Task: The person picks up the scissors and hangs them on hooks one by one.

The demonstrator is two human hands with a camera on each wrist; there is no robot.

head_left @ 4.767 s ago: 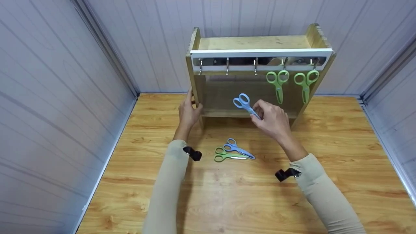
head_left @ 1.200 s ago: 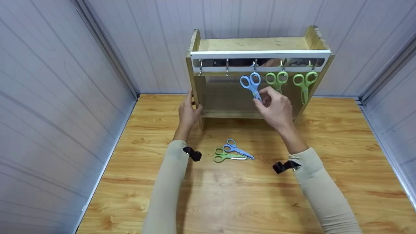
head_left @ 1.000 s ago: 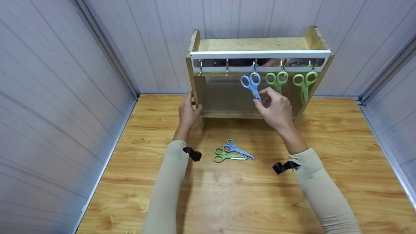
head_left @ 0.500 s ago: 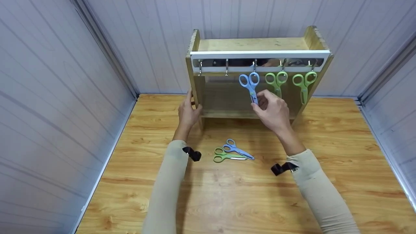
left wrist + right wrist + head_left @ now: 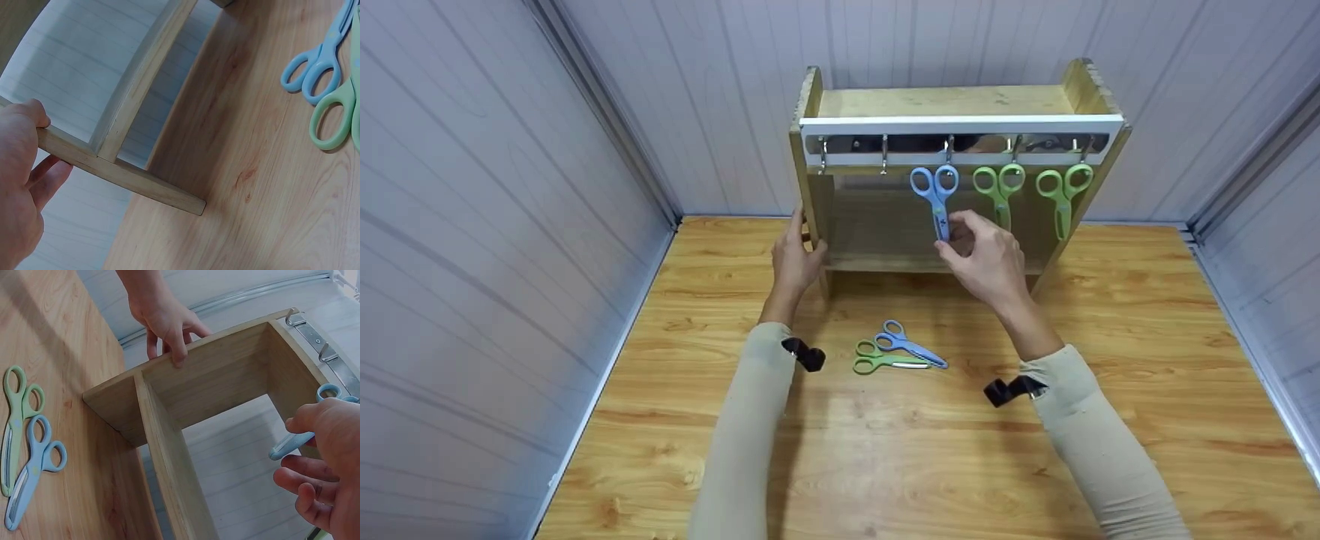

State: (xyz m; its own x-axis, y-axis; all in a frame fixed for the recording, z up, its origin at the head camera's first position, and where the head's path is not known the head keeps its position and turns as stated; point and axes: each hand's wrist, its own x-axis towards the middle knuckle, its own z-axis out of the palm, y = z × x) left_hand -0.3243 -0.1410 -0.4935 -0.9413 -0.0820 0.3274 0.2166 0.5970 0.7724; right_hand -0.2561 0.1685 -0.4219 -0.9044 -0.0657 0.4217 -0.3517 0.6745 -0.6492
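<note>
My left hand [image 5: 795, 259] grips the left side panel [image 5: 174, 194] of a wooden shelf unit [image 5: 945, 99], thumb on one face and fingers on the other. Along its top front runs a white rail with several metal hooks. Blue scissors [image 5: 937, 201] hang rings up, their right ring at the middle hook. My right hand [image 5: 990, 262] pinches their blade end low down with thumb and forefinger; the other fingers stand apart in the right wrist view. Green scissors [image 5: 1000, 196] and more green scissors [image 5: 1063, 204] hang from the two hooks to the right.
On the wood-grain table [image 5: 885, 457], in front of the unit, a blue pair of scissors [image 5: 913, 349] lies partly across a green pair [image 5: 877, 362]. The two left hooks [image 5: 884, 156] bear nothing. Pale panelled walls [image 5: 720, 97] rise behind and at both sides.
My right hand has raised the blue scissors from before the shelf to the middle hook, then shifted slightly left, so they hang straighter. My left hand keeps its place.
</note>
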